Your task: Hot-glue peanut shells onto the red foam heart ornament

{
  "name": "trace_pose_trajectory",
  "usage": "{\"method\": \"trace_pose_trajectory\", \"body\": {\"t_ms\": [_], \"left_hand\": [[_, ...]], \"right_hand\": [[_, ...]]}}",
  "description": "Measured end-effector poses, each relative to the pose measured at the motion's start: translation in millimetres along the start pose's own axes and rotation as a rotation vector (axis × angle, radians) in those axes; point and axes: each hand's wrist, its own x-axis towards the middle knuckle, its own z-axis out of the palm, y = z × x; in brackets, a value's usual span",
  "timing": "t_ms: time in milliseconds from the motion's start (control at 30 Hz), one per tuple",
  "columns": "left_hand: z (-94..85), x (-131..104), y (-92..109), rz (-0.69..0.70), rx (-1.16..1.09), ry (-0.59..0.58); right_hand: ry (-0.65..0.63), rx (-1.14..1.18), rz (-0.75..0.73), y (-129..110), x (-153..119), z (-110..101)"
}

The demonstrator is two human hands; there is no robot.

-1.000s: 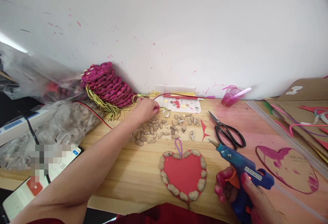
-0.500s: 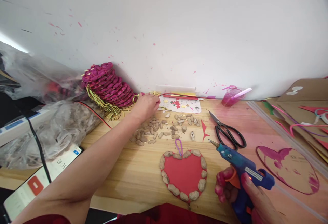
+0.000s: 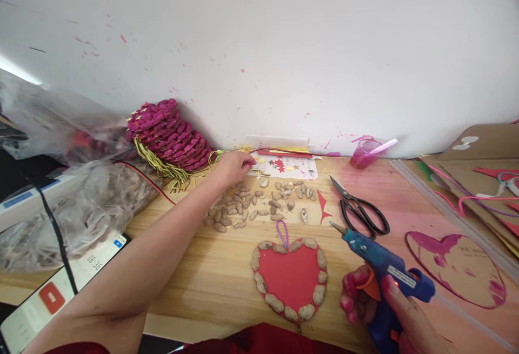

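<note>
Craft workspace | near right: blue plastic glue gun [image 3: 375, 254] | right: black-handled metal scissors [image 3: 346, 196] | near: red peanut-edged heart [image 3: 288, 273] | far: pink-spattered white wall [image 3: 259, 46]

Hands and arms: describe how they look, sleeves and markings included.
The left hand and right hand are without gloves. Pink stains mark the right hand's fingers. The left forearm is bare, with no watch or bracelet showing; a dark red sleeve edges into view. The right sleeve is out of frame.

I see a dark red top [image 3: 263, 341] with darker patches, left sleeve [image 3: 77, 348] matching, left forearm [image 3: 174, 240] bare, blotchy stains [image 3: 349, 300] on right hand [image 3: 409, 313].
</note>
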Motion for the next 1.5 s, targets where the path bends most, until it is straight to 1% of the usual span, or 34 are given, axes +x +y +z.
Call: {"method": "trace_pose_trajectory", "body": {"t_ms": [133, 267, 367, 567, 633, 733, 867, 933, 1133, 1267, 1367, 1433, 1500], "left_hand": [[2.9, -2, 2, 0.022, -0.024, -0.033], [8.3, -2, 2, 0.046, -0.020, -0.040], [9.4, -3, 3, 0.062, -0.003, -0.037], [6.0, -7, 6, 0.078, -0.007, -0.045], [3.7, -7, 5, 0.067, -0.031, -0.045], [-1.9, -6, 1, 0.027, -0.090, -0.033], [-7.5, -1, -2, -0.020, -0.182, -0.018], [-6.5, 5, -2, -0.027, -0.222, -0.018], [4.8, 21, -2, -0.038, -0.281, -0.031], [1.8, 16, -2, -0.014, -0.266, -0.042], [-5.6, 9, -3, -0.013, -0.201, -0.007], [-9.2, 4, -4, -0.008, -0.156, -0.007], [-10.5, 1, -4, 0.013, -0.117, -0.036]], "right_hand": [[-0.068, 0.015, -0.049, 12, 4, -12], [-0.093, 0.031, -0.075, 19, 7, -19], [-0.087, 0.027, -0.078, 17, 6, -16], [-0.054, 0.003, -0.067, 12, 4, -9], [-0.045, 0.012, -0.056, 11, 3, -8], [-0.068, 0.040, -0.051, 10, 0, -5], [-0.052, 0.038, -0.054, 9, -3, -3], [-0.050, 0.036, -0.060, 8, -3, -3], [-0.075, 0.041, -0.077, 10, -2, -4], [-0.094, 0.031, -0.072, 16, 4, -14], [-0.097, 0.033, -0.073, 18, 8, -19], [-0.093, 0.031, -0.073, 15, 7, -16], [-0.077, 0.037, -0.074, 10, 2, -8]]}}
